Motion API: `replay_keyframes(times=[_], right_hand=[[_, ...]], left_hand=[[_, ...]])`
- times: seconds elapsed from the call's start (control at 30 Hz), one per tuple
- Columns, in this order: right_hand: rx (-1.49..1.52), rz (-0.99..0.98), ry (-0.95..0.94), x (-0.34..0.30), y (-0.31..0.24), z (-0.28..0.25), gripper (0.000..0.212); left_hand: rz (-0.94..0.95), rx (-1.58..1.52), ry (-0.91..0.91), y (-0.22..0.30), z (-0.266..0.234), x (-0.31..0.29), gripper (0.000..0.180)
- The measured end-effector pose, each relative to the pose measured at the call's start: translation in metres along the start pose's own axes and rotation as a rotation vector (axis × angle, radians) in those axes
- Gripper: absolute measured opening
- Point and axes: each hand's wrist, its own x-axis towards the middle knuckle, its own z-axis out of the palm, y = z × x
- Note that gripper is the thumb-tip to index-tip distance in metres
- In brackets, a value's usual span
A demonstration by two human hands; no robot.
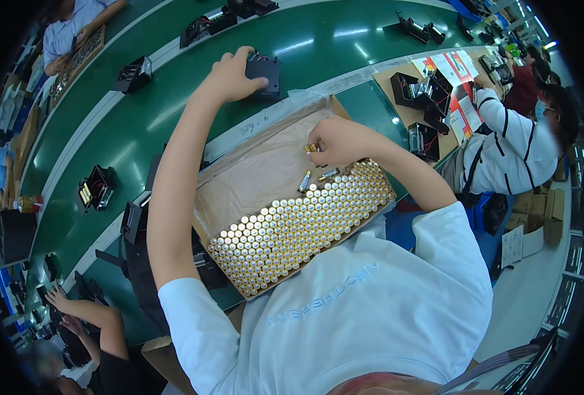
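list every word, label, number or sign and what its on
White shirt: lettering across the chest, not copied out here
Pale strip beyond the battery box: handwritten characters, not copied out here
Red-and-white sheets: print too small to read
Loose batteries: any markings too small to read

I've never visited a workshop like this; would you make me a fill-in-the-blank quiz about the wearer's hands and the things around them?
1. The left hand grips a plastic case whose colour is ____.
2. Below the right hand, ____ loose batteries lie on their sides.
3. The packed batteries in the cardboard box stand ____.
4. The long conveyor belt is coloured ____.

Missing words: black; two; upright; green.
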Motion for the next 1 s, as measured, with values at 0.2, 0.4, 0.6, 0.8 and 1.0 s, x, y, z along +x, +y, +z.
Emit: replay_keyframes(times=[0.2, 0.4, 0.6, 0.8, 1.0], right_hand=[[0.279, -0.041, 0.230, -0.022, 0.022, -0.008, 0.026], [0.163, -0.091, 0.333, -0.031, 0.033, -0.017, 0.023], [-0.271, -0.115, 0.078, -0.018, 0.031, -0.008, 0.025], [-0.190, -0.030, -0.018, -0.009, 0.024, 0.000, 0.025], [-0.113, -0.087, 0.219, -0.001, 0.029, 0.003, 0.027]], left_hand=[[-0.001, 0.007, -0.189, -0.005, 0.004, 0.018, 0.073], [0.000, -0.170, -0.248, -0.013, 0.002, 0.010, 0.068], [-0.249, -0.666, -0.033, -0.011, -0.002, 0.006, 0.051], [0.120, -0.052, 0.498, -0.012, 0.007, 0.001, 0.036], [0.287, 0.310, 0.211, 0.007, 0.005, -0.026, 0.025]])
